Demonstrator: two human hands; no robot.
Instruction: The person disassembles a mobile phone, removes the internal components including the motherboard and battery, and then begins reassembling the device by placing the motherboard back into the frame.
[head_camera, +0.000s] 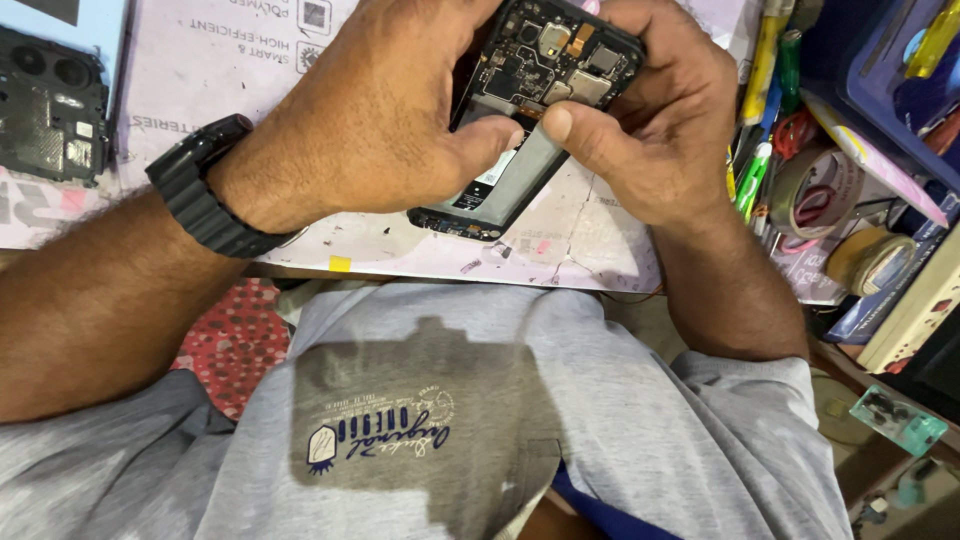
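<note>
Both hands grip an opened smartphone, back cover removed, circuit board exposed. The left hand and right hand press thumbs together at mid-body. The left wrist carries a black watch. Tape rolls lie beside the right hand.

A black phone back cover lies at the tabletop's left edge. Along the right edge stand pens and screwdrivers, beside two tape rolls. A small yellow sticker marks the near edge.
</note>
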